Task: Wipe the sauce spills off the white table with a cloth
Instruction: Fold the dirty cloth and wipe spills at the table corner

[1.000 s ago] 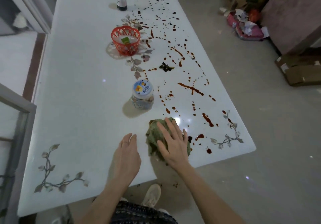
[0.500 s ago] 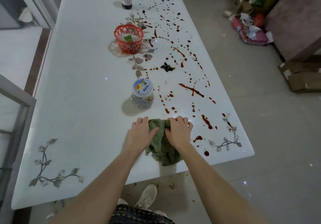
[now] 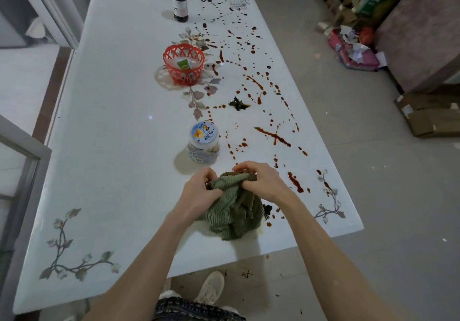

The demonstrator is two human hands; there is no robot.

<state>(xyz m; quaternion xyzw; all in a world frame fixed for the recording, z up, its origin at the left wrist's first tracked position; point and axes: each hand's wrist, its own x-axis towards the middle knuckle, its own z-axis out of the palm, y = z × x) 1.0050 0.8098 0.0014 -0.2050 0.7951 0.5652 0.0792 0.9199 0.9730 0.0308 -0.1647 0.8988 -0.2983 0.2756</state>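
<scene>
Cloth (image 3: 234,208), ribbed green and crumpled, bunched by both hands on glossy table (image 3: 112,121).

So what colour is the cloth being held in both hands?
Olive green with a ribbed texture; the cloth shows best in the head view, the only one given.

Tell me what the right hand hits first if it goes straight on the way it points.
Likely the jar, just ahead and left of the right hand, which grips the cloth; it might narrowly miss.

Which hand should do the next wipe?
Probably right: the right hand grips the cloth beside the nearest sauce streak; the left hand, also gripping it, sits farther away.
</scene>
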